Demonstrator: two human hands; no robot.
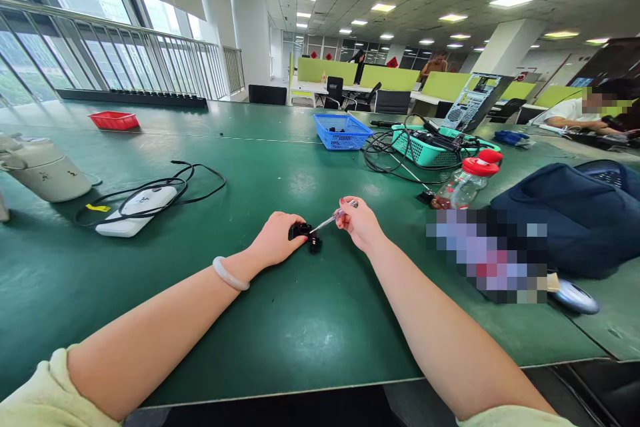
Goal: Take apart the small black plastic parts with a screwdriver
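Note:
On the green table (320, 320) in front of me lies a small black part (314, 243), its exact kind too small to tell. My left hand (278, 238) is closed on it from the left, thumb and fingers pinching its side. A screwdriver (327, 221) with a clear handle and thin metal shaft is gripped in my right hand (359, 223). The shaft slants down to the left, and its tip meets the black part beside my left thumb. My fingers hide some of the part and most of the handle.
Ahead stand a blue basket (343, 133) with small dark pieces and a green basket (425, 150) heaped with black cables. A red-lidded bottle (463, 183) and dark blue bag (575, 213) are right. A white device (140, 210) with a cable lies left, near a pale jug (50, 170).

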